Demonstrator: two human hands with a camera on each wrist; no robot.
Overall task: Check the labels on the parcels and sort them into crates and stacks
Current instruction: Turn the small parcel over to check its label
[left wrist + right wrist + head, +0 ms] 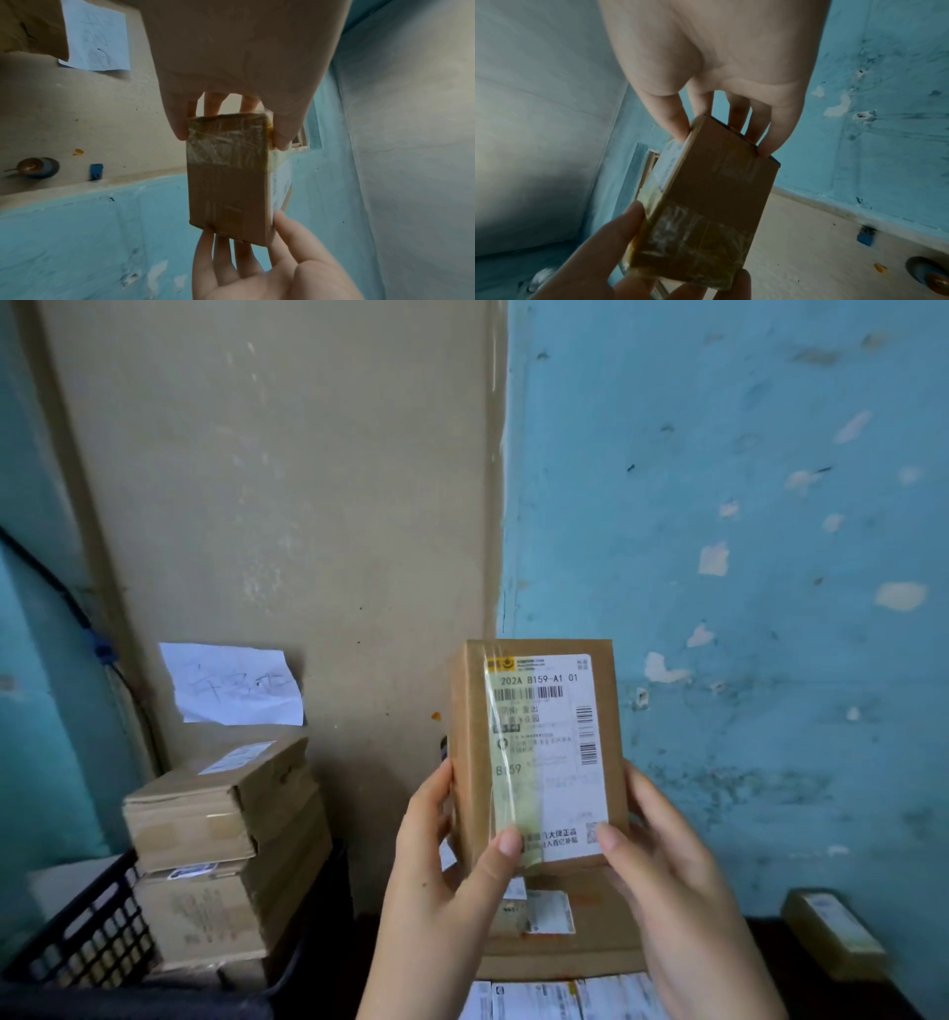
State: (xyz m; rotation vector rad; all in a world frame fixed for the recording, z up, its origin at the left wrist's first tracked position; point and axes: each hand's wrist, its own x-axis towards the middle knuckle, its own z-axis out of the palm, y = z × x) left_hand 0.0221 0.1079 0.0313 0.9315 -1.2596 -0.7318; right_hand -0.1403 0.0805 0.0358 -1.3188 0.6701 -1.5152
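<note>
Cardboard parcel [539,752] is standing upright in the air in front of a beige and blue wall, and every place below is given relative to it. Its white shipping label [547,752] is facing the camera, reading "202A B159-A1 01" above a barcode, with clear tape running down the label's left part. The left hand [441,880] is gripping the parcel's lower left edge, thumb lying on the front over the tape and fingers wrapping behind. The right hand [667,880] is gripping the lower right edge the same way, thumb pressing near the label's bottom corner. Both wrist views are showing the parcel [228,182] pinched between thumbs and fingers from its two ends, its brown side [706,203] partly covered in crinkled tape.

Directly below the parcel, a larger flat box [560,932] is lying with a small white sticker on it, and white labelled packets [554,999] are lying nearer still. To the lower left, a stack of cardboard boxes [226,855] is sitting in a black plastic crate [77,932]. Above that stack, a handwritten paper note [231,685] is hanging on the beige wall. To the lower right, one small taped box [832,932] is resting on a dark surface.
</note>
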